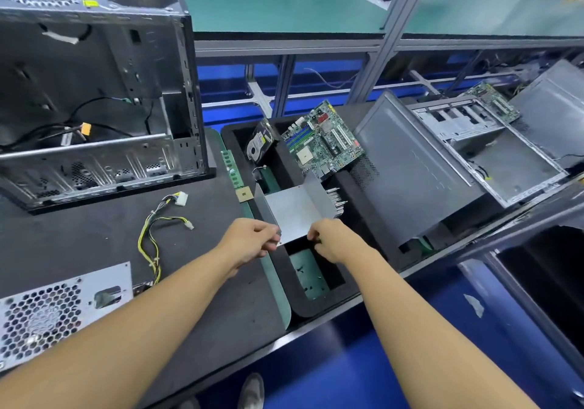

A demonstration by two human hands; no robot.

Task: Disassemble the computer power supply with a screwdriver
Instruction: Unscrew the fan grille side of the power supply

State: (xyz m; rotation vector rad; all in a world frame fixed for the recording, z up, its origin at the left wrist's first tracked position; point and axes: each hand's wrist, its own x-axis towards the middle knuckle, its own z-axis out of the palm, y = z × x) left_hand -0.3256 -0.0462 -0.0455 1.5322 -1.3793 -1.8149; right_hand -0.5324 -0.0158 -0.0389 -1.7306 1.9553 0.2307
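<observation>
A bent grey metal cover (294,209) of the power supply lies over the black foam tray (319,301). My left hand (252,241) pinches the cover's near left corner. My right hand (328,239) grips its near right edge. The power supply body (47,313), with a honeycomb fan grille, sits at the near left of the bench. Its yellow and black cable harness (158,228) trails across the dark mat. Small screws (308,277) lie in the tray's near compartment. No screwdriver is in view.
An open computer case (94,92) stands at far left. In the tray lie a motherboard (322,140), a hard drive (259,143), a RAM stick (232,168) and a CPU (245,194). More case panels (426,168) lean at the right.
</observation>
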